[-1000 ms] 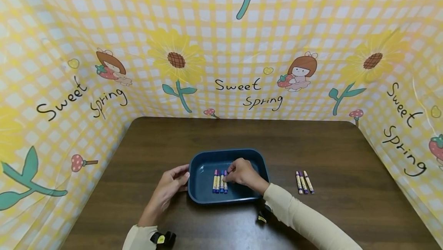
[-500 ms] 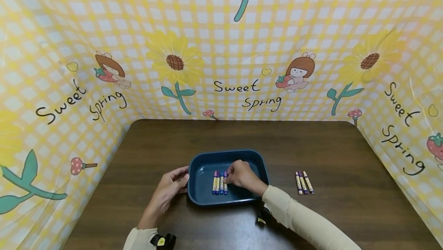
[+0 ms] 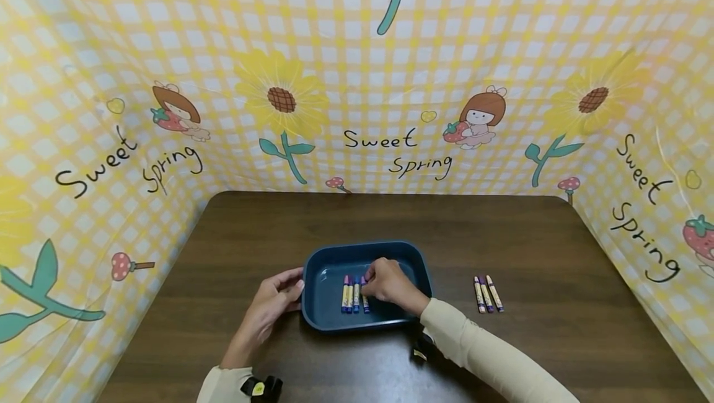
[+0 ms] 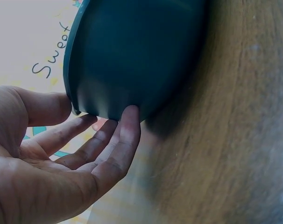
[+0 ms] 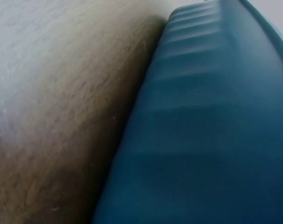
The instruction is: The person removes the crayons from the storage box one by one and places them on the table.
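Note:
A dark blue tray [image 3: 323, 313] sits on the table. My left hand [image 3: 270, 304] holds its left end: in the left wrist view the thumb is at the rim and the fingers rest against the outer wall. Inside the tray, my right hand [image 3: 392, 282] pinches the upper part of a crayon [image 3: 365, 306] with a yellowish wrapper. Just left of it, three more crayons [image 3: 350, 297] lie side by side, parallel to it, with a narrow gap between. The right wrist view shows only the tray's ribbed outer wall [image 5: 202, 116] and the tabletop; the fingers are out of that view.
Three crayons [image 3: 488, 294] lie on the brown wooden table [image 3: 268, 223] to the right of the tray. A yellow checked cloth [image 3: 368, 80] with flowers and lettering stands around the back and sides of the table.
The crayon under my right fingers has shifted slightly right, opening a small gap from the other crayons. My left hand stays at the tray's left end.

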Tool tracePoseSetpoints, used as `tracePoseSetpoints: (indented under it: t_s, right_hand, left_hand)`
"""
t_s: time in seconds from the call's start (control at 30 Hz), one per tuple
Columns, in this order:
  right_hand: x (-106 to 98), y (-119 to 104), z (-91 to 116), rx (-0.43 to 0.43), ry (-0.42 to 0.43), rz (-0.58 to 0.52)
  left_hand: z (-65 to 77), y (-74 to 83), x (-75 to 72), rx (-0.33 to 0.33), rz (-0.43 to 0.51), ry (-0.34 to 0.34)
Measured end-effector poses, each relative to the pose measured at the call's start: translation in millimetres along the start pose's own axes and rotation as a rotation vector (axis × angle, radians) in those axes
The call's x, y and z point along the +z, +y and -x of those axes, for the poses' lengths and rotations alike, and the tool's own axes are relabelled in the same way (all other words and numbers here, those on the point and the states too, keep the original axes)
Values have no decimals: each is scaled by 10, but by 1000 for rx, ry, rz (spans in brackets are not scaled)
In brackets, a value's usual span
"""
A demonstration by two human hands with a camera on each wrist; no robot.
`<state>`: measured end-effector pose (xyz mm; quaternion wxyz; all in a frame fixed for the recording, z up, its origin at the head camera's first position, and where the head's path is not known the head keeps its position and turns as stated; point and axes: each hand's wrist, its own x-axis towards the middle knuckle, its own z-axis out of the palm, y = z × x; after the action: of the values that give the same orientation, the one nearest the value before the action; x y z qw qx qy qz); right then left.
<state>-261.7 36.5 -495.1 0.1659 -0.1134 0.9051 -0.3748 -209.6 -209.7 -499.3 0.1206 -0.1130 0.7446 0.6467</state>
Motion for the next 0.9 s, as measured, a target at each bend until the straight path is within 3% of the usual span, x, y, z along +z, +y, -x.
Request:
tracePoseSetpoints:
  t_s: [0.3, 0.7, 0.9]
  right_hand:
    - [68, -56, 26, 36, -12, 63]
    - [65, -69, 20, -28, 24, 179]
    - [56, -78, 34, -50, 38, 151]
  left_hand:
    - [16, -3, 8, -7, 1, 8]
    - [-6, -7, 18, 8, -12, 12]
    - [-11, -5, 13, 13, 1, 13]
